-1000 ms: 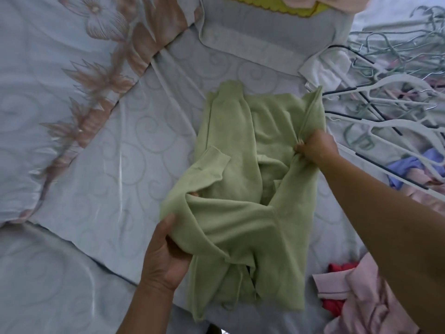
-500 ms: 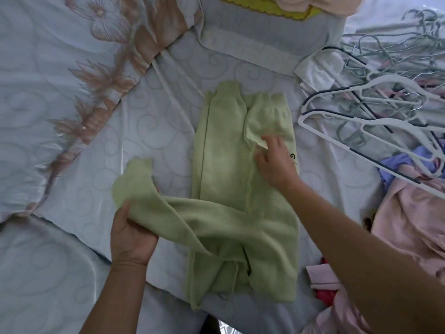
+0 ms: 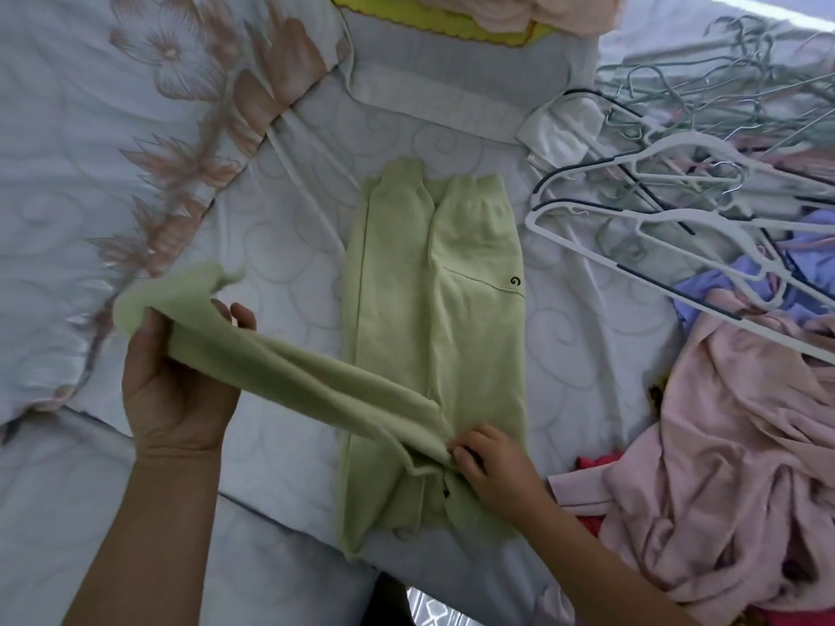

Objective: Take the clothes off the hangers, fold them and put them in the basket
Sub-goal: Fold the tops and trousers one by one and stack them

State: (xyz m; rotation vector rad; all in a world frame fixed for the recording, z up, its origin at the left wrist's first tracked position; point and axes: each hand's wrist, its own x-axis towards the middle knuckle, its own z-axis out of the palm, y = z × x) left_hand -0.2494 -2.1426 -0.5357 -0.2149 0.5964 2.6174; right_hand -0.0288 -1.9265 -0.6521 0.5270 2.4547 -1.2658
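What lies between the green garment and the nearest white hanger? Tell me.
Only bare swirl-patterned bedsheet, as the head view shows. The green garment and the white hanger lie apart, with nothing on the strip between them.

green garment (image 3: 452, 309): matt cloth, soft, with a fine fuzzy nap; no sheen anywhere on it. bedspread (image 3: 280, 246): quilted cloth with a satin sheen, stitched in raised swirls, with a printed floral border. white hangers (image 3: 578, 248): smooth plastic, low gloss, with dark matt strips along the shoulders and bright metal hooks. wire hangers (image 3: 723, 70): thin wire with a smooth grey-green coating. pink garment (image 3: 745, 422): soft matt cloth, heavily creased.
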